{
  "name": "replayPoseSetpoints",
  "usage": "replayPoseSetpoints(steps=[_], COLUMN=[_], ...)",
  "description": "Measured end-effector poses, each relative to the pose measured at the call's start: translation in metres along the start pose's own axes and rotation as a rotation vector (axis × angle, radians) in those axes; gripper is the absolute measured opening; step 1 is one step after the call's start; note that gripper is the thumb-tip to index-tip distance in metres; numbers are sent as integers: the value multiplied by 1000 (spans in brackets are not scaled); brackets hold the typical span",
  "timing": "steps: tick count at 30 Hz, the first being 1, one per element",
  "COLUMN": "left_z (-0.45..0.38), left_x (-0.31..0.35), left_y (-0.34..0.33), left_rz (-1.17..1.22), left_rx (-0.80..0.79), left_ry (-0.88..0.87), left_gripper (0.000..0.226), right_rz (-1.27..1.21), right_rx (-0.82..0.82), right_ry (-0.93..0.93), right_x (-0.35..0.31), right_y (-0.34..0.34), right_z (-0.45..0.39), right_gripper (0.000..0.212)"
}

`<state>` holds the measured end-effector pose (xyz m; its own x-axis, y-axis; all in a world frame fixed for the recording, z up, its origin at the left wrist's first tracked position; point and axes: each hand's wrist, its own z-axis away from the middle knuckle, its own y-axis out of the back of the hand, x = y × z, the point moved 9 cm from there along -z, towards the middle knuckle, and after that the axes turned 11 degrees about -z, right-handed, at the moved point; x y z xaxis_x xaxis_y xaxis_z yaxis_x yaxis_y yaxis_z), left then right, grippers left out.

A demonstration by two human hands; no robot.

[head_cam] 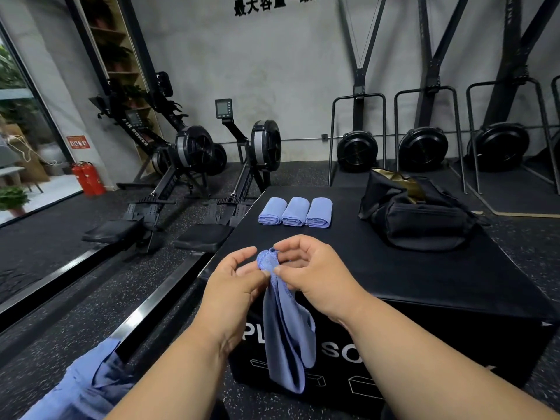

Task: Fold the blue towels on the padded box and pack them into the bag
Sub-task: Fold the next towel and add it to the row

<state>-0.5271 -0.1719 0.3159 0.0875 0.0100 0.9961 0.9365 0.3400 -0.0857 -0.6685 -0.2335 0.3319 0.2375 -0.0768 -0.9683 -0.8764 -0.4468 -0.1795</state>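
Towel (285, 334), blue, unfolded: hangs from both hands in front of the near face of the padded box (424, 268), its top corner bunched between the fingers, its lower end hanging loose.

Left hand (233, 283): thumb and fingers pinch the towel's top edge from the left side.

Right hand (315, 271): thumb and forefinger pinch the same bunched corner from the right, just beside the left hand; the other fingers are curled.

Folded towels (295, 212), blue, three: lie in a row side by side, touching, on the far left part of the padded box's top, well apart from the hands.

Padded box, black: white lettering and line drawings on its near face, partly hidden behind the hanging towel and the forearms.

Bag (421, 213), black: sits on the far right of the padded box's top, its top open and showing a tan lining, apart from the folded towels.

Blue cloth (88, 386): a heap at the lower left, by the left forearm; what it is cannot be told.

Rowing machines (197, 165), black, two: stand on the dark speckled floor beyond the box, on the left.

Fire extinguishers (88, 178), red, two: stand at the far left by a glass wall.
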Motion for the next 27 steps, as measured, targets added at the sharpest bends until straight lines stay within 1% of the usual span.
replayPoseSetpoints(steps=[4,6,9,12,15,17,23,27], left_z=[-1,-2,-2,-3,-4,-2,0,2], left_x=[5,6,8,10,11,13,18,22], left_y=[9,10,10,12,10,8,3,3], left_rz=[-77,-97,-131,-201,-306,-334,-318,-329], left_rx=[62,65,66,73,36,-2,-67,-61], left_ry=[-42,-57,-81,-103,-134,-149,-162,-167], left_gripper=[39,35,31,28,27,27,26,25], right_rz=[41,23,-11,2,38,105,184,277], right_rx=[-25,-30,-37,-45,-40,-56,-69,-40], right_ry=[23,10,-27,-2,31,55,84,146], right_x=[2,1,4,2,0,-3,-11,-20], right_y=[-4,-5,-5,-4,-1,0,2,4], right_z=[1,1,1,2,1,-1,1,3], right_gripper=[31,33,42,41,40,41,14,8])
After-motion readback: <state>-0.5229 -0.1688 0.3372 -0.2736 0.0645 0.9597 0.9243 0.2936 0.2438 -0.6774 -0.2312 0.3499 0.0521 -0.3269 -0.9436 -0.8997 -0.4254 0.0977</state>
